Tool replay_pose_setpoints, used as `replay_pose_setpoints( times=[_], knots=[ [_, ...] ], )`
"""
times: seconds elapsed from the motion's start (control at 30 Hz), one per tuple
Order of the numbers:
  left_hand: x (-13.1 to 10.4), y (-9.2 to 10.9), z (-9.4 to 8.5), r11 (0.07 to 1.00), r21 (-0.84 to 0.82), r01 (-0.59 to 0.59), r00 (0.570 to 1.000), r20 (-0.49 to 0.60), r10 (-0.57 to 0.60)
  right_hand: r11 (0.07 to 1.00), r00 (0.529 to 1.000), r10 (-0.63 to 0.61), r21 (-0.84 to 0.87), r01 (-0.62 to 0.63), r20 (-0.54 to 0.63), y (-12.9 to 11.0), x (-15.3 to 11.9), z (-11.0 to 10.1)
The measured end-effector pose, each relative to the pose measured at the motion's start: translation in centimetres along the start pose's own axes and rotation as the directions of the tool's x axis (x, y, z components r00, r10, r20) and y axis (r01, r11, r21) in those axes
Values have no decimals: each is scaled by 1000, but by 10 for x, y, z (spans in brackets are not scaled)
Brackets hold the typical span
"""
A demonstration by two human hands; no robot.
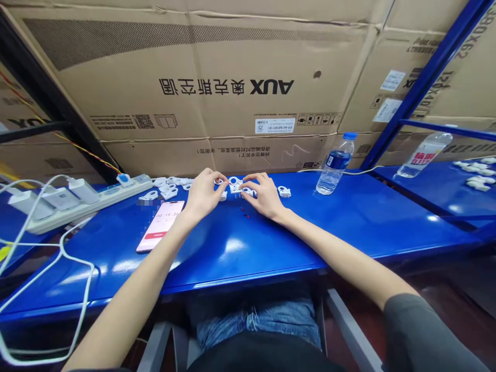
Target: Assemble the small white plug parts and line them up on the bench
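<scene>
Though it's small, the piece [235, 188] (white) looks ring-topped.

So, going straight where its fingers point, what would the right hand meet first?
Probably the small white plastic piece with a ring top, left of the right hand; with depth unclear, they may already touch.

White part [235, 188]: small, with an open ring at its top and a blockier lower body; positioned centrally within the two-handed grip, ring uppermost.
</scene>
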State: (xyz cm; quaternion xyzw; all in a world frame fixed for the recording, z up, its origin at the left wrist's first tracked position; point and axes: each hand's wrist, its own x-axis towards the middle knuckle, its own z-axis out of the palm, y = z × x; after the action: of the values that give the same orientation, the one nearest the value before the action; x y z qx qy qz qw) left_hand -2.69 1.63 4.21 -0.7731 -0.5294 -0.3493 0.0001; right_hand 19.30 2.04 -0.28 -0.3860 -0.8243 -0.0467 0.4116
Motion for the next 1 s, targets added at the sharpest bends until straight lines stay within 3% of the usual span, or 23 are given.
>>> replay_pose_setpoints(
  times=[0.5, 1.0],
  knots=[
    [-6, 15, 3, 998, -58, -6, 997, -82, 1, 997, 1000, -23, -71, 22, -16, -7, 2, -10],
    [-6, 11, 3, 997, 62, -42, 999, -2, 42, 997, 1000, -12, -71, 13, 13, -9, 1, -8]
  ],
)
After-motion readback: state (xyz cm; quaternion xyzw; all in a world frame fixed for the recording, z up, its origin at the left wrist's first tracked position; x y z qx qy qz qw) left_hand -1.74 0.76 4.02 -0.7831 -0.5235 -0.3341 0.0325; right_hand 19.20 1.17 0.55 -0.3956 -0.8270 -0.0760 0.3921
